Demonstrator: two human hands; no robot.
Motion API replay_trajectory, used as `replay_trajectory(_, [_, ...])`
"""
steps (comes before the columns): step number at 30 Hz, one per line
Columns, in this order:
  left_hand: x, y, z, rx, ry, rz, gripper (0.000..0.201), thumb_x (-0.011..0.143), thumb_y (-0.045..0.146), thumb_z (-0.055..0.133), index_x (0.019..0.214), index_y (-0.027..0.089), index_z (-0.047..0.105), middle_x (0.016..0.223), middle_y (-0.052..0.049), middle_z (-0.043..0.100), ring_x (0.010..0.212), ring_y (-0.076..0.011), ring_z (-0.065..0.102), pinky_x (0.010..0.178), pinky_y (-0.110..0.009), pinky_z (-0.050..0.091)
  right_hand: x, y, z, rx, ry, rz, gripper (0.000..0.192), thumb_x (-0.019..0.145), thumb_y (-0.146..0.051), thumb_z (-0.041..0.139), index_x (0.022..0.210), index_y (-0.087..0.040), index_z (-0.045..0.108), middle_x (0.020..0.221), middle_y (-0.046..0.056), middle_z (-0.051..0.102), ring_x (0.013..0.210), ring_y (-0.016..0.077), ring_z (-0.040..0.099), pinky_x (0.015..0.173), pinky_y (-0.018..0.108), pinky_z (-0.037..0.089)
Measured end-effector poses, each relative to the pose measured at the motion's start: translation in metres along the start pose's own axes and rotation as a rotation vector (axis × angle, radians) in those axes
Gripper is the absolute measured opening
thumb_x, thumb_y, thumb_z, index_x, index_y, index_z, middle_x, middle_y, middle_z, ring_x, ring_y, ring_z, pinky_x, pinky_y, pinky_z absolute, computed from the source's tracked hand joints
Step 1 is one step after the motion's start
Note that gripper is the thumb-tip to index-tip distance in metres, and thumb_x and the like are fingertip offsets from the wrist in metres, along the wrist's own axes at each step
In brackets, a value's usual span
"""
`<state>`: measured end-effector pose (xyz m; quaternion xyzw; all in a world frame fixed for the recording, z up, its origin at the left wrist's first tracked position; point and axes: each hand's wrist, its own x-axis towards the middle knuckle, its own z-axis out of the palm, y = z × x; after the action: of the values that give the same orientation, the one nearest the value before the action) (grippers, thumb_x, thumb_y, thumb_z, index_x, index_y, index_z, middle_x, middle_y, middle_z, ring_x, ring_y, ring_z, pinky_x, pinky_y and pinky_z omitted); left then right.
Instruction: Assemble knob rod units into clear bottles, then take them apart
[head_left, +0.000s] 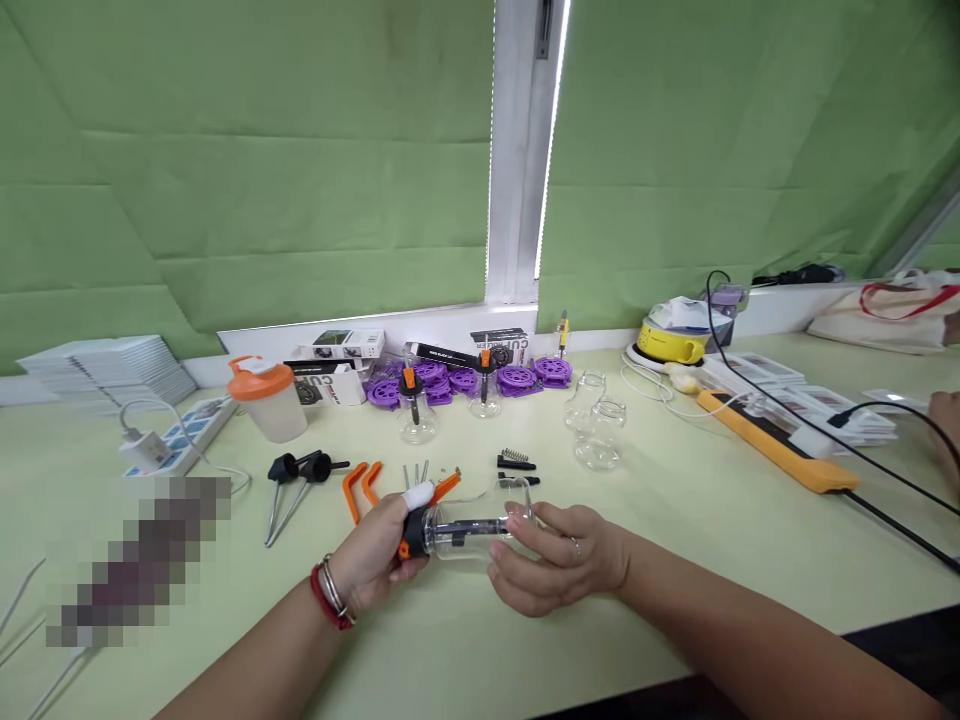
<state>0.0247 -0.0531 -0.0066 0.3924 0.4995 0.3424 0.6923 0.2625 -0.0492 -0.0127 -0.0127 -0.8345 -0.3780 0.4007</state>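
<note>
Both hands hold a clear glass bottle point(480, 545) on its side over the table, with a black tube inside it. My left hand point(382, 550), its thumb tip wrapped in white, grips the black cap point(414, 533) with orange parts at the bottle's neck. My right hand point(551, 560) is closed around the bottle's base end. Beyond the hands lie two orange levers point(362, 488), a few thin metal pins point(416, 473), a spring point(515, 455) and small black parts point(517, 464). Two black cup-shaped parts point(300, 468) with metal rods rest to the left.
Two glass bottles with black-and-orange tops point(416, 425) stand farther back, and two topless glass bottles point(600, 450) are right of them. Purple parts point(465, 380) and boxes point(330, 385) line the wall. An orange-lidded shaker point(270, 405), power strips point(772, 440) and cables flank the work area.
</note>
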Motion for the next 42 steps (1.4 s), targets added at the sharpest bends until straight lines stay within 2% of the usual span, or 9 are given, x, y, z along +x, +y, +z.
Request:
replay_trajectory(6, [0.0,0.003,-0.008,-0.035,-0.213,0.196,0.033,0.066,0.04,0.072,0.083,0.016,0.057,0.064,0.001,0.054,0.045,-0.0082,0.049,0.038,-0.02,0.038,-0.008,-0.002,0.002,-0.094,-0.043,0.045,0.018,0.078,-0.025,0.067,0.09,-0.038,0.064,0.116,-0.01,0.061,0.115,0.0141,0.049,0.09,0.028,0.047])
replay_trajectory(11, [-0.003,0.003,-0.007,0.149,-0.177,0.405,0.029,0.067,0.025,0.073,0.085,0.018,0.052,0.069,0.004,0.05,0.053,-0.0082,0.049,0.044,-0.021,0.043,-0.006,-0.003,0.0,0.469,-0.183,0.817,0.078,0.075,-0.045,0.068,0.141,-0.031,0.028,0.145,0.01,0.034,0.132,0.0291,0.035,0.101,0.05,0.038])
replay_trajectory(13, [-0.004,0.003,-0.006,0.231,-0.168,0.413,0.032,0.064,0.023,0.074,0.086,0.019,0.051,0.073,0.003,0.051,0.057,-0.0094,0.051,0.046,-0.022,0.046,-0.001,0.001,-0.002,0.78,-0.334,1.149,0.075,0.081,-0.046,0.06,0.144,-0.027,0.023,0.142,0.015,0.038,0.121,0.0281,0.049,0.09,0.046,0.049])
replay_trajectory(16, [-0.005,0.003,-0.005,0.282,-0.161,0.391,0.035,0.062,0.021,0.075,0.086,0.019,0.05,0.074,0.003,0.052,0.059,-0.0102,0.052,0.047,-0.023,0.048,0.005,0.007,-0.006,1.033,-0.525,1.24,0.061,0.08,-0.042,0.062,0.135,-0.023,0.041,0.123,0.013,0.055,0.101,0.0224,0.062,0.079,0.037,0.055])
replay_trajectory(23, [0.003,0.005,-0.015,0.156,-0.09,0.366,0.024,0.07,0.033,0.066,0.078,0.017,0.05,0.065,0.003,0.054,0.04,-0.0059,0.044,0.035,-0.02,0.035,-0.018,-0.004,-0.028,0.309,-0.33,0.689,0.046,0.078,-0.013,0.062,0.122,-0.02,0.05,0.119,0.014,0.052,0.121,0.0277,0.046,0.102,0.053,0.039])
replay_trajectory(28, [0.003,0.008,-0.018,0.112,-0.026,0.42,0.027,0.07,0.026,0.068,0.087,0.018,0.049,0.068,0.003,0.054,0.051,-0.0091,0.05,0.045,-0.023,0.042,-0.081,-0.011,-0.057,0.031,-0.181,1.376,0.055,0.065,-0.04,0.075,0.111,-0.021,0.052,0.121,0.011,0.051,0.114,0.0293,0.052,0.096,0.05,0.045])
replay_trajectory(32, [0.003,0.007,-0.016,0.155,-0.006,0.409,0.031,0.071,0.025,0.067,0.095,0.018,0.048,0.068,0.003,0.054,0.054,-0.0116,0.052,0.049,-0.026,0.044,-0.124,-0.009,-0.073,0.118,-0.031,1.9,0.059,0.06,-0.046,0.076,0.106,-0.021,0.049,0.118,0.011,0.056,0.108,0.0283,0.057,0.093,0.045,0.048])
replay_trajectory(36, [0.004,0.007,-0.016,0.197,0.088,0.427,0.055,0.073,0.027,0.067,0.119,0.023,0.038,0.068,0.005,0.054,0.057,-0.0144,0.055,0.052,-0.029,0.047,-0.139,-0.002,-0.074,0.193,-0.078,2.045,0.063,0.056,-0.047,0.078,0.105,-0.022,0.046,0.114,0.013,0.06,0.109,0.0313,0.057,0.086,0.045,0.049])
replay_trajectory(42, [0.003,0.008,-0.016,0.215,0.133,0.464,0.075,0.073,0.027,0.068,0.134,0.03,0.025,0.069,0.006,0.055,0.056,-0.0154,0.056,0.052,-0.031,0.048,-0.145,0.017,-0.057,0.169,-0.189,1.985,0.063,0.055,-0.05,0.075,0.101,-0.024,0.042,0.112,0.008,0.058,0.111,0.0282,0.055,0.087,0.04,0.045])
